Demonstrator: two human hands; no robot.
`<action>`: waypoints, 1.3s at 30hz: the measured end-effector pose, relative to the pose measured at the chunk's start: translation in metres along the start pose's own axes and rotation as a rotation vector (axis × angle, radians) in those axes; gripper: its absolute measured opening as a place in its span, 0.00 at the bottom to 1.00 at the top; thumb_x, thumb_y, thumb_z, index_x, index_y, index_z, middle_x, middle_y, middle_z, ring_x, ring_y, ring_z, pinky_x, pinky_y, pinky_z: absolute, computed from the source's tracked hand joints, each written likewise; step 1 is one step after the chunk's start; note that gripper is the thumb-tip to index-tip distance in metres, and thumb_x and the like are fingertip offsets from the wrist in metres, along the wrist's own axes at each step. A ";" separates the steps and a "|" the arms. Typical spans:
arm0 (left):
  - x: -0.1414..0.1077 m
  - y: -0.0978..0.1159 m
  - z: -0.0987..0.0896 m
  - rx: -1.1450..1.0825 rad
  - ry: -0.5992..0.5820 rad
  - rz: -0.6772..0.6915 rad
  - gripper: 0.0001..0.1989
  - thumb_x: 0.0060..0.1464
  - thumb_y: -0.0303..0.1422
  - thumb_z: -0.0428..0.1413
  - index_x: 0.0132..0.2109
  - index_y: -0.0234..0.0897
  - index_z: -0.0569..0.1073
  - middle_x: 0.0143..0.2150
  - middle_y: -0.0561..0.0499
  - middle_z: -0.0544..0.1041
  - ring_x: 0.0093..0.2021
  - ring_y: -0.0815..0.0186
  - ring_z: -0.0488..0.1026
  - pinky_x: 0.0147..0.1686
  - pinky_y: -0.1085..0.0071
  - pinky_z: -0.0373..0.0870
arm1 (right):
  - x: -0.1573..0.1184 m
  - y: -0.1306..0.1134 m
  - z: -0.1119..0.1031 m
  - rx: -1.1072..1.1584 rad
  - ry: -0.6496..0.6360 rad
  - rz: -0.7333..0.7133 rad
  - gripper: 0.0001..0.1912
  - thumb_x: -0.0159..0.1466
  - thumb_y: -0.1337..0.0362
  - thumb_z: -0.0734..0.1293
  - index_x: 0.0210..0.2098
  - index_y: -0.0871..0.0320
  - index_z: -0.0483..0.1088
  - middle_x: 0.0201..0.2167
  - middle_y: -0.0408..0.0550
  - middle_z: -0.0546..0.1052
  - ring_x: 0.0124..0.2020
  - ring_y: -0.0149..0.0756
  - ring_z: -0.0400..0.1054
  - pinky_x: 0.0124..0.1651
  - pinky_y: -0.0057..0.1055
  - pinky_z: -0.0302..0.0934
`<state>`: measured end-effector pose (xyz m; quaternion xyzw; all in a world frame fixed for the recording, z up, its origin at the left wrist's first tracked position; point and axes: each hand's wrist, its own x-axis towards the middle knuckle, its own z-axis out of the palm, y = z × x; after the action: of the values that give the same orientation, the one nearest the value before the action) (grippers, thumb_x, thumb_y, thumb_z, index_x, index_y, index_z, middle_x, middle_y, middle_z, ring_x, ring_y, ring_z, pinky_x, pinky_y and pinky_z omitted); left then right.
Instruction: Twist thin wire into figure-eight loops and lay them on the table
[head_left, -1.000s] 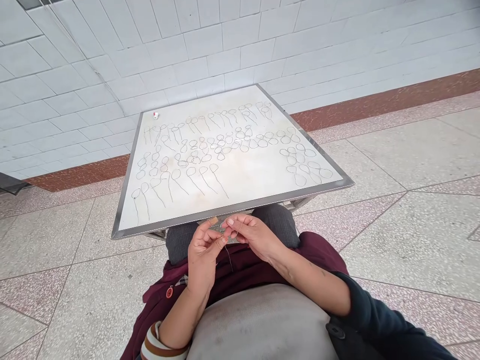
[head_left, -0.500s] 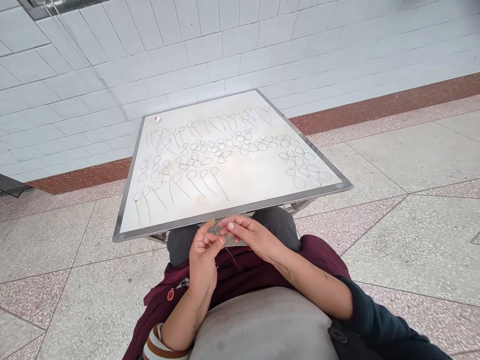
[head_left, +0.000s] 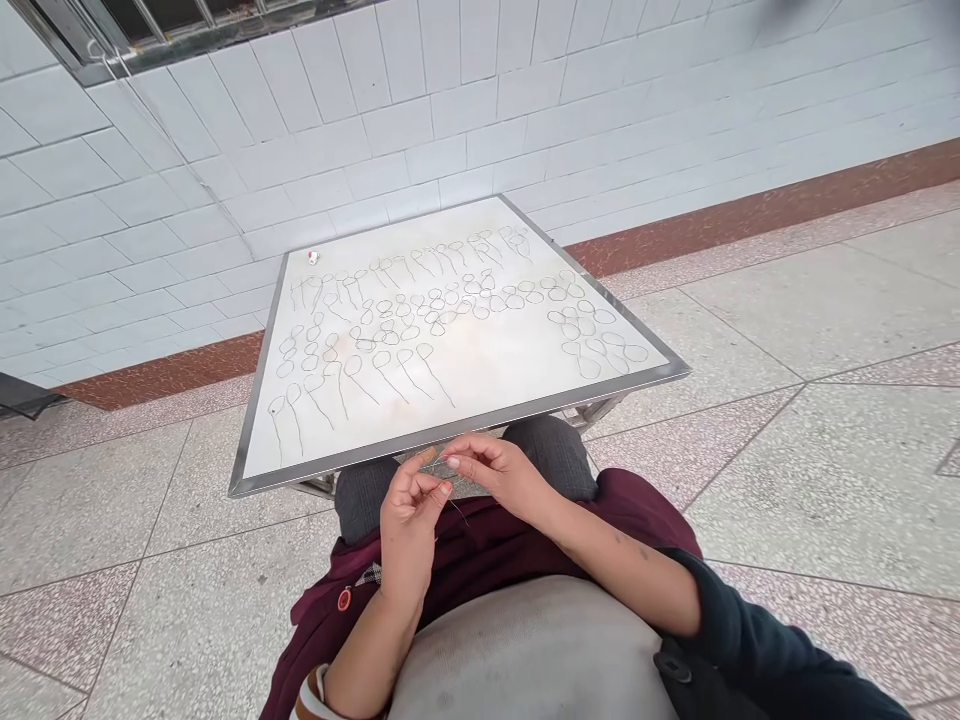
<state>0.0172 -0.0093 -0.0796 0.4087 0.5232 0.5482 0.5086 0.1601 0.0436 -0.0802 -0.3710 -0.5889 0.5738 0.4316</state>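
Over my lap, just in front of the table's near edge, both hands meet around a thin wire (head_left: 459,512). My left hand (head_left: 410,510) pinches it between thumb and fingers, and a loose end hangs down to the right. Thumb and fingertips of my right hand (head_left: 501,472) close on the upper part of the same wire; its exact shape between the fingers is too fine to make out. Beyond them on the white table (head_left: 495,370) lie several wire pieces with a loop and a long tail (head_left: 382,360), and several bent into double loops (head_left: 589,325).
The table has a grey metal rim (head_left: 450,437) and stands close to a white tiled wall (head_left: 337,150). A small red and white object (head_left: 313,258) sits at its far left corner. A cord (head_left: 187,165) hangs down the wall below a barred window (head_left: 172,25).
My right fingertips have closed together on the wire beside the left hand. The left hand keeps its pinch. The camera view has tilted slightly upward, showing more of the window.
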 end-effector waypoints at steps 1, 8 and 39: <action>0.000 0.001 0.000 0.006 -0.006 -0.002 0.20 0.52 0.32 0.60 0.53 0.39 0.70 0.28 0.57 0.71 0.33 0.70 0.69 0.42 0.71 0.66 | 0.000 0.000 0.001 -0.018 0.010 -0.021 0.11 0.62 0.56 0.66 0.37 0.57 0.74 0.33 0.44 0.76 0.33 0.31 0.66 0.38 0.29 0.62; 0.006 0.024 0.005 0.089 -0.018 -0.006 0.22 0.48 0.32 0.62 0.52 0.37 0.71 0.25 0.56 0.70 0.27 0.70 0.69 0.24 0.76 0.63 | 0.013 -0.013 -0.002 -0.065 -0.002 -0.085 0.10 0.62 0.57 0.65 0.33 0.57 0.74 0.31 0.43 0.75 0.34 0.32 0.68 0.40 0.29 0.61; 0.049 0.011 -0.001 -0.283 0.260 0.046 0.31 0.44 0.31 0.64 0.57 0.34 0.66 0.24 0.57 0.70 0.27 0.71 0.69 0.24 0.77 0.60 | 0.001 0.020 0.019 -0.452 0.022 -0.239 0.06 0.65 0.64 0.62 0.33 0.55 0.69 0.28 0.44 0.71 0.29 0.34 0.64 0.34 0.30 0.60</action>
<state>0.0074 0.0391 -0.0734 0.2710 0.4927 0.6758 0.4765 0.1412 0.0390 -0.0994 -0.3920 -0.7372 0.3684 0.4090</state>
